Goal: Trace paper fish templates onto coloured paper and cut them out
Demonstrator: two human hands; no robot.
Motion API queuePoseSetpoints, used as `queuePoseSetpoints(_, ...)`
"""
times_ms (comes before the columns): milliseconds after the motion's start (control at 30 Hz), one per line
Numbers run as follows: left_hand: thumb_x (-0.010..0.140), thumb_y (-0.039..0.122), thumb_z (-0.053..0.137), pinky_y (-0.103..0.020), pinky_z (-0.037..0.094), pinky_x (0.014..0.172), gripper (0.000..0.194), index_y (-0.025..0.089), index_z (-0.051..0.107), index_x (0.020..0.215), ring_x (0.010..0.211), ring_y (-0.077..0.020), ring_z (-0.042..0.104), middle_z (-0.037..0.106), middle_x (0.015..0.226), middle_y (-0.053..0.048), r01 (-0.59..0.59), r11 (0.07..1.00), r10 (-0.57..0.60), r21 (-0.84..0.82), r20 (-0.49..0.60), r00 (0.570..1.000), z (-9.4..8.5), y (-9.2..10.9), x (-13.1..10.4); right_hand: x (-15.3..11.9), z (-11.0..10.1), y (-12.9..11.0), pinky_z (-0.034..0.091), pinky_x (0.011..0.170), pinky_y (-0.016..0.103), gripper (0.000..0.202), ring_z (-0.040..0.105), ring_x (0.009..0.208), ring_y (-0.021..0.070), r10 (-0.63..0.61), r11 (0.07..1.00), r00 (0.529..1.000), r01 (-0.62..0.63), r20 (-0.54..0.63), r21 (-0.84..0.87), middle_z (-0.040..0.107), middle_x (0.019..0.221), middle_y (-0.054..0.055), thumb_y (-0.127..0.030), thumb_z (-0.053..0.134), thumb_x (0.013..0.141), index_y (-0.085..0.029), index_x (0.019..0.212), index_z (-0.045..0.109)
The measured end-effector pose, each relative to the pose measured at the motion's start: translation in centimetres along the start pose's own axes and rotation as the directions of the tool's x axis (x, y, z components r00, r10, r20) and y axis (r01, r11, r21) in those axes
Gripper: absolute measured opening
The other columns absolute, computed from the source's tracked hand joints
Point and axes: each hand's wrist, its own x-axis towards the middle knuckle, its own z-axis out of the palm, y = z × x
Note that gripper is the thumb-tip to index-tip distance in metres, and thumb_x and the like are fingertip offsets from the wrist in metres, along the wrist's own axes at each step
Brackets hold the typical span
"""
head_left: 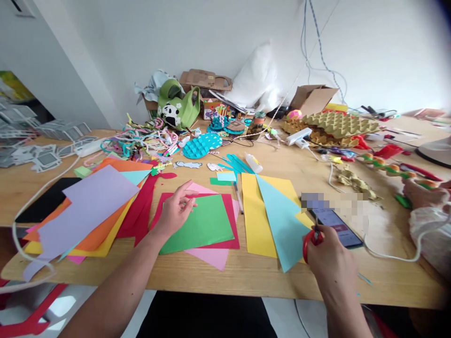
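Observation:
My left hand [178, 209] hovers over or rests lightly on the upper left part of a green paper sheet [207, 223], its fingers loosely bent and apart with nothing in them. Under the green sheet lie a red sheet [237, 234] and a pink sheet [211, 257]. My right hand [333, 253] grips red-handled scissors [306, 246], their blades pointing away from me. Beside the scissors is a light blue sheet [282, 225] with a slanted edge, lying on a yellow sheet [255, 220]. A lit phone [343, 230] lies just beyond my right hand.
Coloured papers, lilac on top [95, 202], are piled at left. A pen [238, 198], a glue bottle [253, 162] and blue strips [234, 164] lie ahead. Egg trays [338, 124] stand at back right. Another person's hand [424, 192] works at far right. A white cable [391, 258] crosses the table.

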Motion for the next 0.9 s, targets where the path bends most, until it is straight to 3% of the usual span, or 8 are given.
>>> queuePoseSetpoints(233, 0.089, 0.028, 0.053, -0.031, 0.057, 0.070, 0.027, 0.020, 0.065, 0.112, 0.081, -0.0191, 0.070, 0.073, 0.098, -0.007, -0.131, 0.941, 0.119, 0.311, 0.057, 0.991, -0.1, -0.7, 0.0, 0.1, 0.4, -0.1, 0.040, 0.055, 0.033, 0.042, 0.064, 0.062, 0.0292, -0.042, 0.999, 0.999, 0.042, -0.016, 0.003, 0.067, 0.064, 0.012, -0.041, 0.039, 0.087, -0.017, 0.114, 0.061)
queuePoseSetpoints(333, 0.089, 0.027, 0.052, -0.034, 0.056, 0.078, 0.023, 0.022, 0.069, 0.104, 0.085, -0.0204, 0.070, 0.074, 0.097, -0.006, -0.216, 0.873, 0.179, 0.438, 0.126, 0.976, 0.1, -0.8, -0.1, 0.0, 0.2, 0.1, 0.041, 0.055, 0.035, 0.047, 0.065, 0.064, 0.0315, -0.051, 0.998, 0.998, 0.052, 0.021, -0.030, 0.069, 0.069, 0.015, -0.049, 0.036, 0.088, -0.018, 0.114, 0.060)
queuePoseSetpoints(467, 0.088, 0.027, 0.056, -0.038, 0.054, 0.084, 0.020, 0.021, 0.070, 0.101, 0.092, -0.0216, 0.068, 0.073, 0.096, -0.006, -0.340, 0.805, 0.240, 0.486, 0.257, 0.936, 0.3, -0.8, -0.1, 0.0, -0.9, 0.7, 0.041, 0.052, 0.036, 0.053, 0.063, 0.059, 0.0326, -0.028, 0.996, 0.998, 0.033, 0.058, -0.088, 0.067, 0.064, 0.016, -0.055, 0.033, 0.089, -0.017, 0.114, 0.059)
queuePoseSetpoints(600, 0.081, 0.033, 0.068, -0.042, 0.048, 0.096, 0.030, 0.020, 0.068, 0.108, 0.110, -0.0246, 0.060, 0.070, 0.108, -0.008, -0.395, 0.779, 0.208, 0.486, 0.394, 0.895, 0.2, -0.4, -0.3, 0.1, -2.1, 0.0, 0.039, 0.052, 0.035, 0.048, 0.064, 0.058, 0.0325, -0.067, 0.997, 0.998, 0.066, -0.022, -0.035, 0.065, 0.060, 0.012, -0.057, 0.043, 0.085, -0.020, 0.111, 0.058)
queuePoseSetpoints(700, 0.073, 0.043, 0.075, -0.046, 0.042, 0.103, 0.049, 0.020, 0.065, 0.115, 0.124, -0.0288, 0.049, 0.063, 0.124, -0.010, -0.388, 0.760, 0.108, 0.521, 0.488, 0.866, 0.1, -0.1, -0.4, 0.1, -2.7, -2.3, 0.040, 0.053, 0.033, 0.041, 0.066, 0.062, 0.0301, -0.196, 0.967, 0.979, 0.202, -0.054, 0.154, 0.067, 0.064, 0.008, -0.055, 0.053, 0.080, -0.023, 0.106, 0.058)
queuePoseSetpoints(800, 0.064, 0.055, 0.077, -0.050, 0.037, 0.106, 0.069, 0.021, 0.062, 0.122, 0.132, -0.0318, 0.039, 0.054, 0.135, -0.011, -0.373, 0.747, 0.023, 0.550, 0.540, 0.841, 0.0, -0.1, -0.7, 0.0, -2.8, -6.1, 0.042, 0.056, 0.030, 0.035, 0.067, 0.067, 0.0256, -0.445, 0.825, 0.896, 0.415, -0.014, 0.384, 0.070, 0.073, 0.004, -0.050, 0.058, 0.078, -0.025, 0.103, 0.056)
queuePoseSetpoints(900, 0.059, 0.060, 0.077, -0.051, 0.033, 0.108, 0.078, 0.024, 0.059, 0.126, 0.135, -0.0325, 0.035, 0.050, 0.139, -0.011, -0.377, 0.744, 0.005, 0.551, 0.560, 0.829, 0.1, -0.4, -0.9, 0.3, -2.2, -10.3, 0.042, 0.056, 0.028, 0.027, 0.068, 0.069, 0.0228, -0.665, 0.661, 0.745, 0.552, 0.055, 0.508, 0.071, 0.077, 0.003, -0.041, 0.058, 0.081, -0.025, 0.103, 0.053)
